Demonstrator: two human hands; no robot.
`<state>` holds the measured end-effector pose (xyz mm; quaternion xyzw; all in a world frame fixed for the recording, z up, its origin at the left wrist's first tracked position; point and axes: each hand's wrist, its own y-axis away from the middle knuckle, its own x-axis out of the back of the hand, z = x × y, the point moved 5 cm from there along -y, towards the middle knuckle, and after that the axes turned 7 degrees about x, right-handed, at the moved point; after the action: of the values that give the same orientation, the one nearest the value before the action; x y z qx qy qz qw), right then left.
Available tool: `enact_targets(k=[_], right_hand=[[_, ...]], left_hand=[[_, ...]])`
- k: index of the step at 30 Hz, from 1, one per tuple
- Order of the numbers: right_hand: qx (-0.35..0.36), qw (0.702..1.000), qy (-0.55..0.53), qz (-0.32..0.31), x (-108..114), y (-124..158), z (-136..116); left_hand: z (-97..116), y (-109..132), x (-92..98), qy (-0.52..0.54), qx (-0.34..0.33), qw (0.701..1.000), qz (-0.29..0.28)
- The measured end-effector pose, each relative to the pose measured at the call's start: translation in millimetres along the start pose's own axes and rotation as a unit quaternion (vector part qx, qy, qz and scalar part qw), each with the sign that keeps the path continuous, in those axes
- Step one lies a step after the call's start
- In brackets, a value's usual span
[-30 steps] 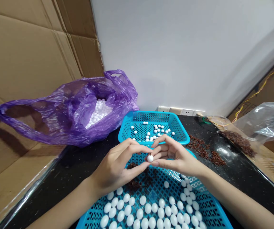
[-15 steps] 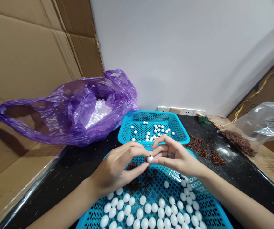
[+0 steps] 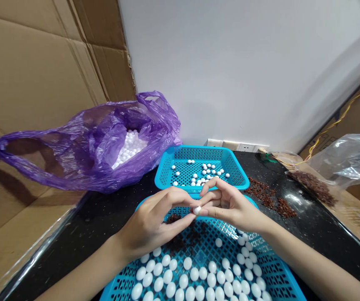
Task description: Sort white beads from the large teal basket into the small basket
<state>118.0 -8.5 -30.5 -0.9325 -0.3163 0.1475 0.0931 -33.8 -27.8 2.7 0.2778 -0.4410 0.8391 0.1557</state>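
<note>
My left hand [image 3: 154, 221] and my right hand [image 3: 230, 205] meet above the near blue basket [image 3: 270, 267]. Both pinch one small white ball [image 3: 197, 210] between their fingertips. Under them the basket holds several white balls [image 3: 198, 280] and some dark brown bits [image 3: 175, 218]. A second, smaller blue basket [image 3: 167, 167] stands just behind my hands with several smaller white balls [image 3: 203, 171] in it.
A purple plastic bag [image 3: 88, 142] full of white balls lies at the left on the black counter [image 3: 104, 213]. Brown scraps [image 3: 270, 198] are strewn at the right, near a clear plastic bag [image 3: 345, 161]. Cardboard [image 3: 32, 83] stands at the left, a white wall behind.
The fingertips have closed more tightly round the white ball, so less of it shows. Both hands stay in the same place.
</note>
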Motion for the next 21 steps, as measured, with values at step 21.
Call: enact_targets(k=[21], right_hand=[[-0.013, 1.000, 0.018, 0.001, 0.5, 0.9, 2.6]], left_hand=[[5.5, -2.8, 0.8, -0.037, 0.003, 0.999, -0.005]])
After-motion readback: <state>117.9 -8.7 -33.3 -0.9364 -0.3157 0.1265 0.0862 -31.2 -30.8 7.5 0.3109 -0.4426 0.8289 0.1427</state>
